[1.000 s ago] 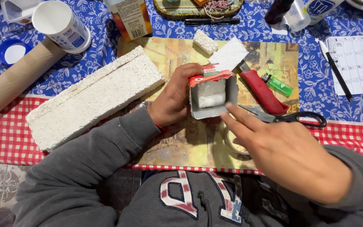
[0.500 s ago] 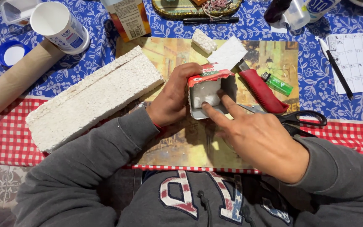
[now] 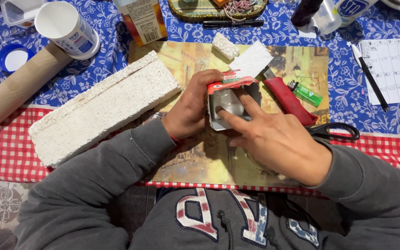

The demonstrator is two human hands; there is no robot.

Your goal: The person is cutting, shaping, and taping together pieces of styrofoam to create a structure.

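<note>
Our left hand [image 3: 191, 111] is clamped on a cut carton [image 3: 230, 99]; our right hand [image 3: 278, 141], fingers apart, presses inside it.

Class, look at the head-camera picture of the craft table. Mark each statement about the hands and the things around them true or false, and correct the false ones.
1. The left hand holds the cut-open carton. True.
2. The right hand grips the scissors. False: its fingers reach into the carton; the scissors lie on the table.
3. The foam block lies left of the carton. True.
4. The green lighter sits inside the carton. False: it lies beside the red-handled knife.
</note>
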